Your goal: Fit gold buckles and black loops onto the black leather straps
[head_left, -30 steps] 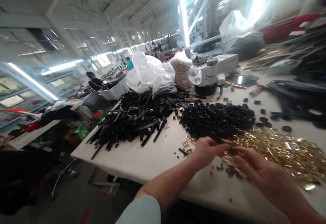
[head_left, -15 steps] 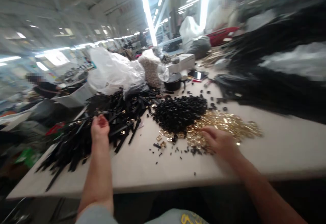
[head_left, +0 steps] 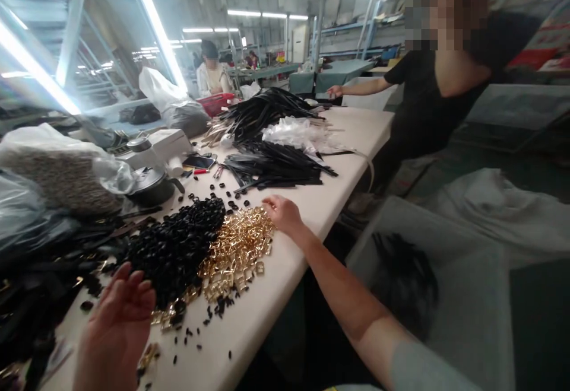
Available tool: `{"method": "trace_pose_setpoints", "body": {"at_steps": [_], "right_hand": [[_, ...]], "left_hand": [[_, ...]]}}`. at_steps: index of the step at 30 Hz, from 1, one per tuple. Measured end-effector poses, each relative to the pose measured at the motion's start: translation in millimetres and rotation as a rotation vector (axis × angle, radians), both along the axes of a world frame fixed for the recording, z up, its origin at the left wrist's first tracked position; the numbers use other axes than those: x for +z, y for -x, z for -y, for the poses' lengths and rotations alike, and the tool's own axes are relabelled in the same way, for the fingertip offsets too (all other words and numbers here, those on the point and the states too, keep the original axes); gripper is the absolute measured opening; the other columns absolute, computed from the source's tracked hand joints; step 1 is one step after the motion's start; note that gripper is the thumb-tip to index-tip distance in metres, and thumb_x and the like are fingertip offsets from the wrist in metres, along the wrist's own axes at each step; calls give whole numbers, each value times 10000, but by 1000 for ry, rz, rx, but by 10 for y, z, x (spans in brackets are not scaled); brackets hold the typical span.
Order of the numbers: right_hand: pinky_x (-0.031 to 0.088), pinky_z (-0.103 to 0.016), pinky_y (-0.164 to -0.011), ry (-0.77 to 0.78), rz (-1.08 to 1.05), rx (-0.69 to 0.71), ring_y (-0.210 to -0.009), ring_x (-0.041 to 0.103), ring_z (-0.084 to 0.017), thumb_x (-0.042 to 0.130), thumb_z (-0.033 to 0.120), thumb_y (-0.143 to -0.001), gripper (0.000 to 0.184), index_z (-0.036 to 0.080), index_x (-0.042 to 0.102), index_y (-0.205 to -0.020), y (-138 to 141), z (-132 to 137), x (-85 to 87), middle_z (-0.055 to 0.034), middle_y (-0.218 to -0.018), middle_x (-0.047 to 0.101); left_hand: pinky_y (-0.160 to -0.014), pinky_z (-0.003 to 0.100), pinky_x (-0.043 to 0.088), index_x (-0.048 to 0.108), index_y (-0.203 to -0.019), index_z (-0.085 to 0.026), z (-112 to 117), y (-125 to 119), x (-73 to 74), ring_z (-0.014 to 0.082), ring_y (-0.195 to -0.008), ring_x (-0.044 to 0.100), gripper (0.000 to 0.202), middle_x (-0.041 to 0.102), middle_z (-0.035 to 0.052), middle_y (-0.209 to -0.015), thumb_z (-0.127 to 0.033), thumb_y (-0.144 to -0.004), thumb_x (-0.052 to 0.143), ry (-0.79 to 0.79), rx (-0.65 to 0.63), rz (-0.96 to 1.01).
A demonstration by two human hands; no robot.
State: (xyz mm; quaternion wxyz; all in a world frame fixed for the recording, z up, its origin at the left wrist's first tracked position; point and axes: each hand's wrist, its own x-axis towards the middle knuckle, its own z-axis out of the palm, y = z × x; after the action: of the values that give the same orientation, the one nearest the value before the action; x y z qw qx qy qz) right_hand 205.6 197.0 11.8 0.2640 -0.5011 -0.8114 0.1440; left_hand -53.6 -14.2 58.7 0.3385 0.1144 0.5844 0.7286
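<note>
My left hand (head_left: 116, 326) hovers low at the left with its fingers loosely spread and nothing in it, just in front of a heap of black rings (head_left: 178, 248). My right hand (head_left: 281, 213) reaches out over the table (head_left: 338, 136) to the far edge of a pile of gold metal buckles (head_left: 236, 248), fingers curled down onto the pile. Whether it grips a buckle is hidden. Black straps (head_left: 35, 284) lie heaped at the far left.
A bundle of long black straps (head_left: 276, 165) and crumpled clear plastic (head_left: 294, 130) lie further along. A black pot (head_left: 154, 184), a phone (head_left: 199, 161), a white box (head_left: 167, 140) and a filled plastic bag (head_left: 62, 171) stand at the back left. A person in black (head_left: 427, 94) stands at the table's far end. A grey bin (head_left: 445, 284) sits right.
The view has swung right. My left hand has left the black straps and come back near me, open. My right hand has moved to the far side of the gold pile.
</note>
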Motion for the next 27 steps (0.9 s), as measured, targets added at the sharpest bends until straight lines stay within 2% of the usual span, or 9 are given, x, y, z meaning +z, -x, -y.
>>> {"method": "trace_pose_setpoints", "body": {"at_steps": [3,5,9,12,15,21,24,27], "right_hand": [[422,-280,-928,-8,82,-114,-1105,608,-209,384,263,-1017,337,133,633,-1204,-229,-473,20,-130,-1250,648],[416,-301,-929,-4,129,-128,-1111,598,-225,364,246,-1019,354,112,626,-1216,-286,-731,40,-152,-1253,639],[392,-301,-929,-15,232,-44,-1113,579,-211,396,278,-1016,342,169,620,-1251,-108,-1043,50,-121,-1279,632],[366,-300,-930,-26,307,58,-1097,574,-201,479,309,-986,321,204,632,-1247,152,-1146,13,-92,-1240,662],[322,-328,-952,-44,371,112,-1087,569,-213,554,269,-935,324,188,645,-1235,355,-1204,-35,-110,-1194,682],[223,-388,-1016,-107,421,122,-1047,568,-220,470,162,-939,281,121,699,-1096,500,-1264,-74,-160,-1120,690],[211,-396,-1031,-134,421,127,-1035,560,-225,479,177,-941,263,100,706,-1051,513,-1256,-27,-169,-1105,687],[199,-396,-1053,-175,391,168,-1029,560,-225,440,173,-965,284,104,707,-1031,538,-1172,108,-163,-1101,689]], "left_hand": [[-566,159,558,746,-909,-285,-132,-276,-225,84,-639,634,356,745,-75,-764,-325,-575,861,-81,-78,-32],[-591,161,567,749,-931,-239,-193,-403,-352,88,-640,652,443,748,-29,-784,-368,-532,892,-53,-126,-15],[-614,182,572,743,-954,-204,-200,-460,-472,113,-663,671,477,744,8,-819,-390,-542,894,20,-179,-87],[-623,199,572,741,-968,-190,-182,-461,-512,125,-671,671,486,740,21,-825,-412,-559,885,34,-204,-121],[-652,205,572,741,-976,-178,-178,-490,-553,131,-692,668,494,738,30,-827,-423,-570,882,48,-229,-139],[-650,214,563,740,-981,-170,-171,-536,-568,139,-690,666,509,741,45,-829,-446,-576,874,64,-264,-123],[-639,219,558,736,-984,-165,-163,-538,-564,143,-689,665,495,738,49,-832,-443,-594,865,59,-276,-144],[-646,226,555,732,-990,-159,-159,-543,-563,144,-693,664,492,734,51,-833,-448,-611,853,46,-281,-165]]}}
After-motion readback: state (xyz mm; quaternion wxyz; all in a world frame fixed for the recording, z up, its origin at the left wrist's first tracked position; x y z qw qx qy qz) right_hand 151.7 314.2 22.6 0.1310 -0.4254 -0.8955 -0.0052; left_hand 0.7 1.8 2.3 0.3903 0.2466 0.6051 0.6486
